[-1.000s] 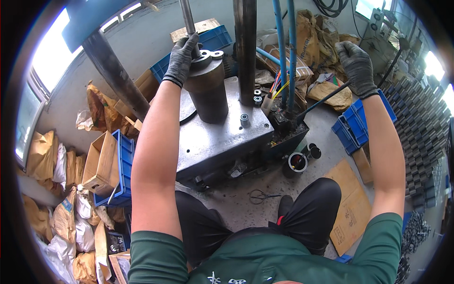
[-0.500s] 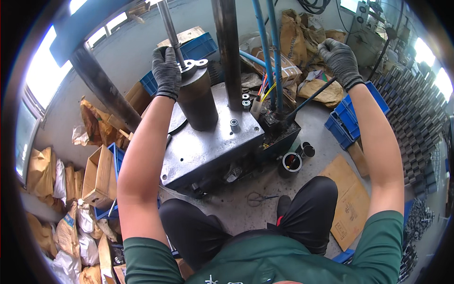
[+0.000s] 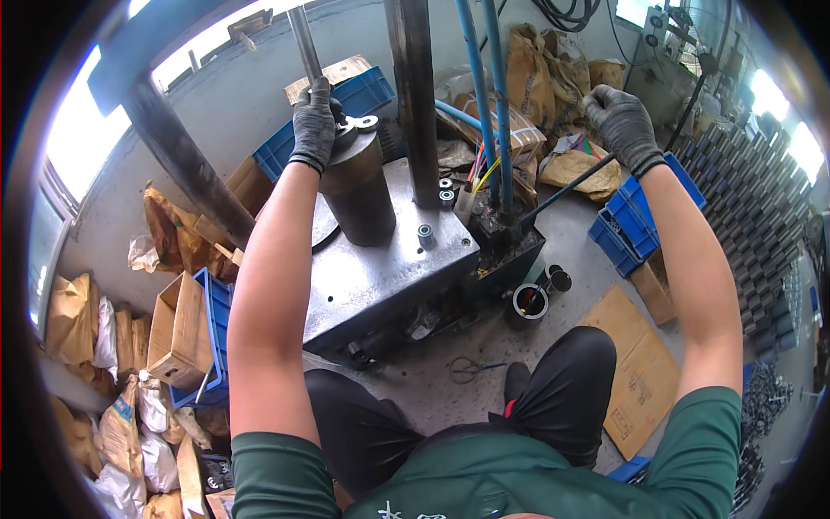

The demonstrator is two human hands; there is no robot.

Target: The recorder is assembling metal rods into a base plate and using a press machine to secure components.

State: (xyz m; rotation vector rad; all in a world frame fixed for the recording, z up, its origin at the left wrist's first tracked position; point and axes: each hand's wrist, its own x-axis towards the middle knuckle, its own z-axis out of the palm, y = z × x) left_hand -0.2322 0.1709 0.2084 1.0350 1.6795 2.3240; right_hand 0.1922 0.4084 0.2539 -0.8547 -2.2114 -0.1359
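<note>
Head view, largest first: a grey steel press table (image 3: 380, 268) carries a dark upright cylinder (image 3: 353, 190). Flat brown cardboard (image 3: 635, 376) lies on the floor at right, an open carton (image 3: 177, 322) sits at left, and blue crates (image 3: 629, 227) stand near brown sacks (image 3: 532, 60). The left hand (image 3: 313, 123), gloved, rests its fingers on a metal ring (image 3: 346, 131) atop the cylinder. The right hand (image 3: 621, 121) is closed around a black lever (image 3: 566, 186).
</note>
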